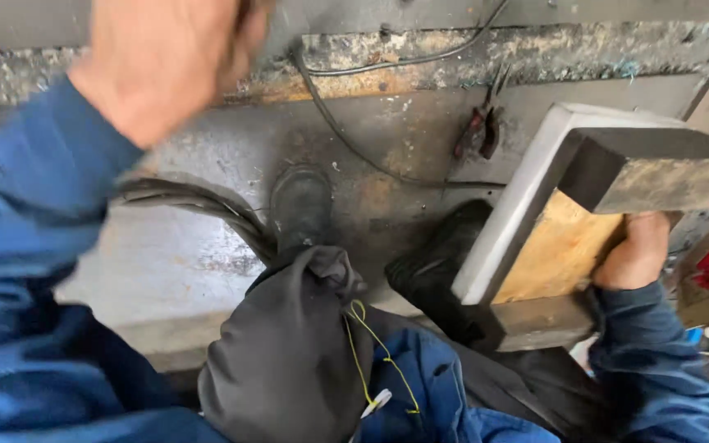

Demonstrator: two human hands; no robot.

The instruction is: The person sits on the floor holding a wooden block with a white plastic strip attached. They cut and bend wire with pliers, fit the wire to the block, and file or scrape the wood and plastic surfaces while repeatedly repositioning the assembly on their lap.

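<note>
Two hands | right hand (638,250) fingers clamped on wooden frame (551,246) | left hand (162,61) blurred, fingers unclear

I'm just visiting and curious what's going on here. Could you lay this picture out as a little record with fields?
view: head camera, looking down at the person's legs and hands
left hand: raised near the camera, blurred; whether it holds anything cannot be told
right hand: gripping the wooden frame piece, a pale-edged board with a dark block on top
feet: black shoe on the stained metal floor
on the floor: dark cables, red-handled pliers
clothing: blue sleeves, dark trousers, yellow cord
</note>
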